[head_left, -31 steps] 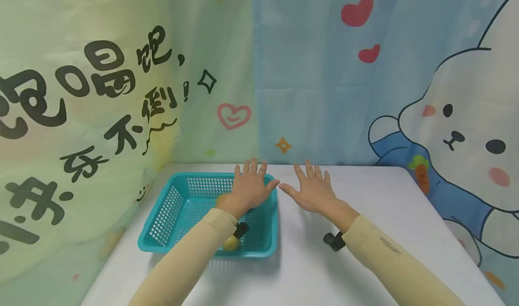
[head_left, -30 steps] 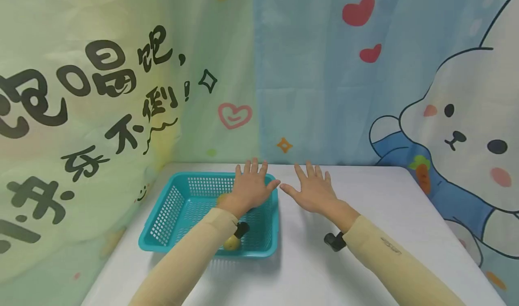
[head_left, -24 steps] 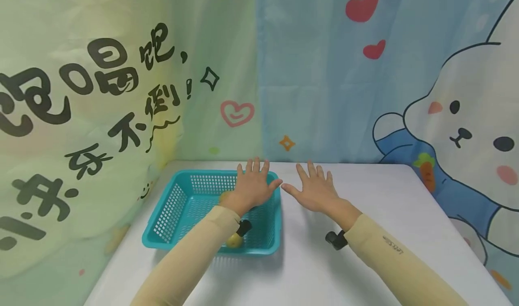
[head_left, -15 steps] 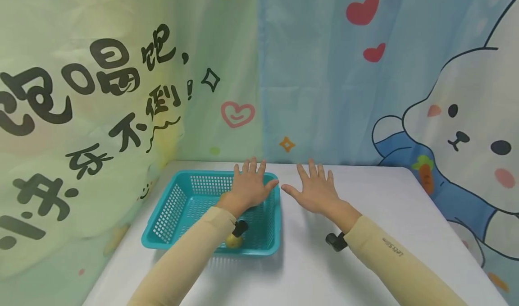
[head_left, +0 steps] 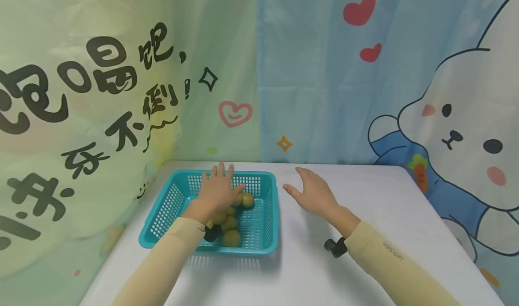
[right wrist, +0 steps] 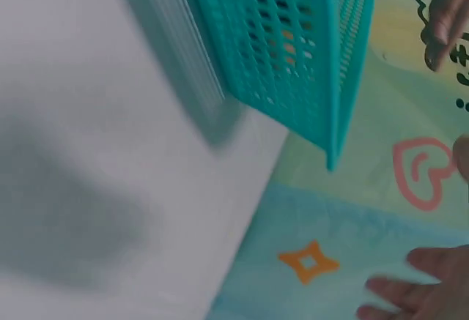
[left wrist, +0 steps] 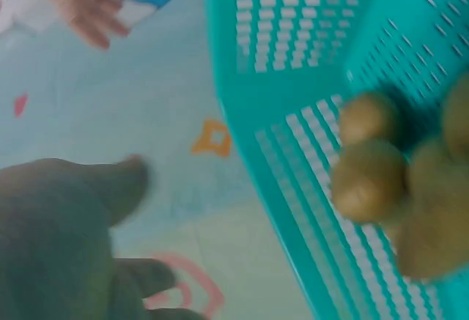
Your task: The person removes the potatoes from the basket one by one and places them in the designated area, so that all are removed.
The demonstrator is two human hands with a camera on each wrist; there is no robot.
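In the head view my left hand is over the turquoise plastic basket, its fingers spread and nothing held. Several round yellow-brown things, like potatoes or fruit, lie in the basket, partly hidden under that hand and wrist. The left wrist view shows them bunched by the slotted basket wall. My right hand hovers over the table to the right of the basket, fingers extended, thumb toward the basket, holding nothing. Its fingers also appear at the lower right of the right wrist view.
A white table bears the basket on its left half. Behind it and along the left side hangs a printed curtain with hearts, lettering and a white rabbit. Each wrist wears a small black camera.
My left hand has moved left over the basket, uncovering more of the round things. The right hand stays about where it was, its fingers drawn closer together.
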